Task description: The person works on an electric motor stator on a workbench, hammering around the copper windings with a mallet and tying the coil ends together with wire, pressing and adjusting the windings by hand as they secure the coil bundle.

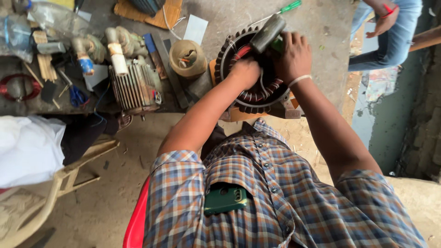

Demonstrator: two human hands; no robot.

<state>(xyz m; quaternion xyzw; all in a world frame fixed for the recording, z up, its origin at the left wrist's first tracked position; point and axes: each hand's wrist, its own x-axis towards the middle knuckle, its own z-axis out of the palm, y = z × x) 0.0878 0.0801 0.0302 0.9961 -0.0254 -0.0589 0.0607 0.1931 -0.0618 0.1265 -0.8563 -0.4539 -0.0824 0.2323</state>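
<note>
A black finned motor stator [229, 55] with copper windings inside lies on the workbench edge in front of me. My left hand [245, 72] is closed, pressed into the stator's bore on the windings and white wires. My right hand [294, 55] grips a tool with a thick grey handle [268, 32] and green part, held over the stator's upper rim. What my left fingers pinch is hidden.
Left on the bench [317, 23] stand a finned motor housing [133, 87], pipe fittings [117, 55], a tan cup [187, 57], a red wire coil [18, 87]. A green screwdriver [287, 8] lies beyond the stator. Another person's legs [390, 36] are at upper right. A chair with white cloth [27, 147] sits left.
</note>
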